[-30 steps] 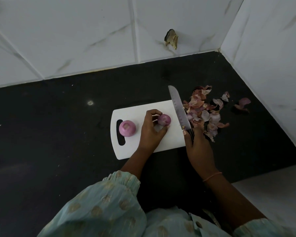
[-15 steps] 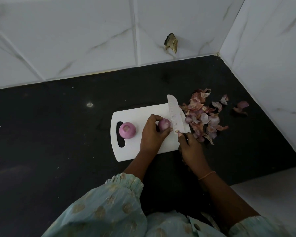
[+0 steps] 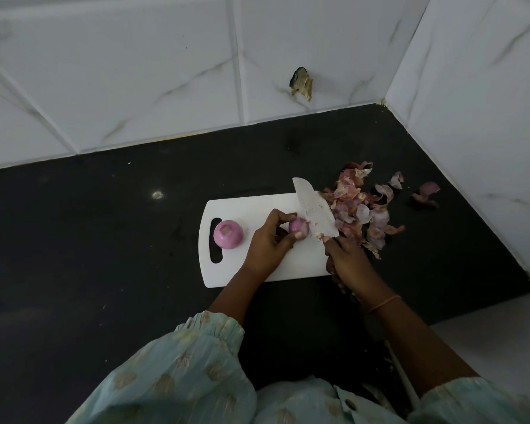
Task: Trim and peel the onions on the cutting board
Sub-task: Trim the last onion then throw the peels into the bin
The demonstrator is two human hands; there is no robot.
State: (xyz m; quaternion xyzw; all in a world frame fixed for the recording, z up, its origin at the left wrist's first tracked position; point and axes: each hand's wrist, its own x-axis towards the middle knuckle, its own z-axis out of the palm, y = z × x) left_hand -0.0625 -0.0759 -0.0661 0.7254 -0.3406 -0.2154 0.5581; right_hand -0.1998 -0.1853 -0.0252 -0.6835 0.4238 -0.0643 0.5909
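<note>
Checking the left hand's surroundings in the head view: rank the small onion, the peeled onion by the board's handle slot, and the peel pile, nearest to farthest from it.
1. Small onion, pinched by the left hand.
2. Peeled onion, to its left.
3. Peel pile, right, off the board.

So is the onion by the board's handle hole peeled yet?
Peeled: the onion is smooth shiny pink, with a trimmed top, standing alone on the cutting board.

Person wore a pale mint-green top [image 3: 178, 381] with faint beige-gold motifs; left sleeve [image 3: 214, 327] ended in a gathered, ruffled cuff at the forearm. Thin orange-pink bangle [image 3: 383, 302] sat on the right wrist. Forearms bare.
</note>
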